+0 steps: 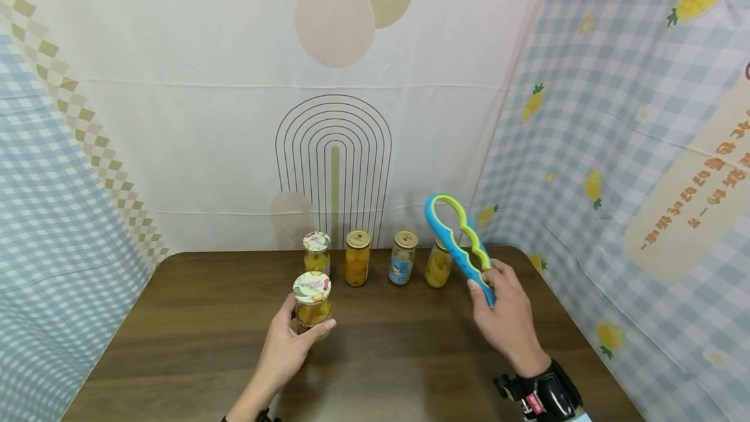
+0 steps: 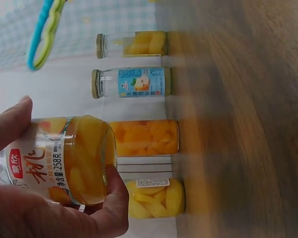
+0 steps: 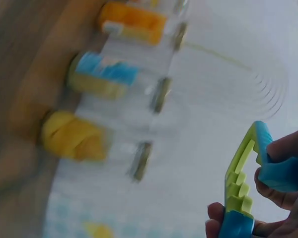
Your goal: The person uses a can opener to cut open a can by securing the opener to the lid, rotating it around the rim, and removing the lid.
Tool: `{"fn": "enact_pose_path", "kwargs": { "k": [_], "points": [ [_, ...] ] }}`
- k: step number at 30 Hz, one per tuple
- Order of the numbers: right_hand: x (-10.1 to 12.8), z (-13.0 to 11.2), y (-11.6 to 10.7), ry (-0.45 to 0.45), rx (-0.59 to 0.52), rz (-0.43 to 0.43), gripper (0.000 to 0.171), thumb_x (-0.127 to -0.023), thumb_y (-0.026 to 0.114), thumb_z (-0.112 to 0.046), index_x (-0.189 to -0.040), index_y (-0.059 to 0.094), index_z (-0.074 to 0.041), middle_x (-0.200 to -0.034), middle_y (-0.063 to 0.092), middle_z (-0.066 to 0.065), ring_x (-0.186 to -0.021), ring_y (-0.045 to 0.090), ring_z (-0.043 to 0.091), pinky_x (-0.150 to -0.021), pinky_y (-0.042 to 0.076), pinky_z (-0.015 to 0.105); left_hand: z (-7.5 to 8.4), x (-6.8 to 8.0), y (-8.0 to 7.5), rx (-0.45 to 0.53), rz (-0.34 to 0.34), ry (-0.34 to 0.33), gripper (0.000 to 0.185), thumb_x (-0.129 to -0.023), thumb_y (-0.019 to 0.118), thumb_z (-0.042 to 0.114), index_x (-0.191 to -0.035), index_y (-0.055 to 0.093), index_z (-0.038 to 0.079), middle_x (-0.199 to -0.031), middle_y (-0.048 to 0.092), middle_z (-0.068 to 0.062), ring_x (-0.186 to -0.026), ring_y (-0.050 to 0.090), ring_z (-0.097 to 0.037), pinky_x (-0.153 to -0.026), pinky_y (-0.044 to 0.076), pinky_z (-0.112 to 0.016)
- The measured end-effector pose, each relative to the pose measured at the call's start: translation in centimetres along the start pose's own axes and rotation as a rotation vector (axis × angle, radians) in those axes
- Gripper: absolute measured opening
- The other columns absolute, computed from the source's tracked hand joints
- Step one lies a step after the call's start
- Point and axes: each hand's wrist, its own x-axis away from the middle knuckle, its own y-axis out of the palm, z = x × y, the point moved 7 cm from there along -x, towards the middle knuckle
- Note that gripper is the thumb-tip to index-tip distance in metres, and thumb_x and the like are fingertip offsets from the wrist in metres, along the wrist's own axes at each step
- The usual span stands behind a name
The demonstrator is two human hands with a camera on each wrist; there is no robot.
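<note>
Jar in hand: While the left hand (image 1: 288,348) is wrapping it low on the glass, the front jar (image 1: 312,305) is standing at the near middle of the bench (image 1: 176,344), well in front of the row; the grip below the lid (image 1: 312,287) is leaving the patterned lid free.
Left fingers: They are curling round the jar's body, thumb (image 2: 10,121) on one side and fingers on the other, as the left wrist view is showing.
Jar contents: Yellow peach slices in syrup are filling it, behind a label with red lettering; the lid is sitting on.
Opener: The right hand (image 1: 508,318) is holding a blue and green jar opener (image 1: 459,243) by its lower end, raised above the bench and tilted up and away, apart from the jar.
Right fingers: They are pinching the opener's blue handle, thumb against curled fingers (image 3: 283,148).
Back row: Four more closed jars are standing side by side along the far edge, out of the hands' way: a patterned-lid jar (image 1: 316,253) of yellow fruit, a gold-lid jar (image 1: 357,258) of orange fruit, a blue-label jar (image 1: 402,258), and a jar (image 1: 438,266) of yellow slices partly behind the opener.
Backdrop: Printed cloth (image 1: 615,116) is hanging around the bench.
</note>
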Motion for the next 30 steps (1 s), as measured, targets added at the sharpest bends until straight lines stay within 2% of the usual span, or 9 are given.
{"fn": "enact_pose_path", "kwargs": {
  "k": [3, 9, 14, 19, 22, 25, 30],
  "points": [
    [0.0, -2.1, 0.6, -0.081, -0.037, -0.015, 0.013, -0.098, 0.075, -0.008, -0.090, 0.065, -0.010, -0.136, 0.065, 0.023, -0.094, 0.066, 0.029, -0.073, 0.048, 0.035, -0.1, -0.1, 0.1, -0.009, 0.003, -0.006, 0.070, -0.086, 0.091, 0.042, -0.143, 0.056, 0.021, -0.137, 0.067, -0.011, -0.129, 0.063, -0.028, -0.103, 0.054, -0.046],
    [-0.5, -5.1, 2.5, -0.219, -0.084, -0.081, 0.019, -0.097, 0.076, -0.008, -0.089, 0.060, -0.015, -0.139, 0.065, 0.019, -0.104, 0.070, 0.028, -0.076, 0.055, 0.039, -0.2, -0.6, 0.3, -0.029, -0.003, -0.020, 0.077, -0.087, 0.089, 0.045, -0.149, 0.052, 0.018, -0.142, 0.065, -0.012, -0.134, 0.060, -0.032, -0.110, 0.051, -0.058],
    [-0.5, -7.0, 4.0, -0.297, -0.142, -0.144, 0.022, -0.099, 0.075, -0.011, -0.089, 0.057, -0.018, -0.141, 0.064, 0.013, -0.104, 0.066, 0.022, -0.075, 0.051, 0.030, 0.1, -1.4, 0.7, 0.035, -0.028, -0.002, 0.071, -0.088, 0.089, 0.040, -0.146, 0.054, 0.019, -0.142, 0.064, -0.012, -0.132, 0.061, -0.030, -0.104, 0.056, -0.047],
    [-0.4, -9.0, 4.9, -0.328, -0.187, -0.202, 0.020, -0.101, 0.074, -0.014, -0.091, 0.058, -0.019, -0.143, 0.064, 0.014, -0.112, 0.069, 0.026, -0.079, 0.053, 0.031, 0.5, -2.0, 1.1, 0.103, -0.058, 0.007, 0.065, -0.088, 0.090, 0.033, -0.143, 0.056, 0.022, -0.140, 0.065, -0.010, -0.123, 0.063, -0.025, -0.091, 0.056, -0.032],
    [-0.3, -10.3, 5.3, -0.357, -0.204, -0.238, 0.017, -0.101, 0.074, -0.015, -0.093, 0.059, -0.018, -0.143, 0.063, 0.014, -0.109, 0.067, 0.022, -0.080, 0.053, 0.031, 0.9, -2.1, 1.5, 0.098, -0.078, 0.010, 0.067, -0.088, 0.090, 0.035, -0.145, 0.056, 0.023, -0.140, 0.065, -0.008, -0.122, 0.064, -0.024, -0.089, 0.056, -0.032],
    [-0.1, -11.4, 5.5, -0.398, -0.208, -0.268, 0.015, -0.101, 0.074, -0.016, -0.095, 0.060, -0.018, -0.143, 0.063, 0.013, -0.107, 0.064, 0.019, -0.082, 0.054, 0.032, 1.5, -2.2, 1.8, 0.077, -0.082, 0.028, 0.070, -0.088, 0.089, 0.038, -0.147, 0.055, 0.023, -0.141, 0.066, -0.007, -0.125, 0.064, -0.025, -0.094, 0.057, -0.036],
    [0.3, -12.5, 6.0, -0.433, -0.195, -0.312, 0.013, -0.102, 0.073, -0.020, -0.097, 0.061, -0.020, -0.144, 0.063, 0.011, -0.114, 0.065, 0.022, -0.087, 0.055, 0.037, 2.2, -2.2, 2.0, 0.067, -0.071, 0.046, 0.066, -0.087, 0.090, 0.033, -0.144, 0.058, 0.022, -0.139, 0.067, -0.005, -0.125, 0.064, -0.025, -0.096, 0.056, -0.036]
  ]
}}
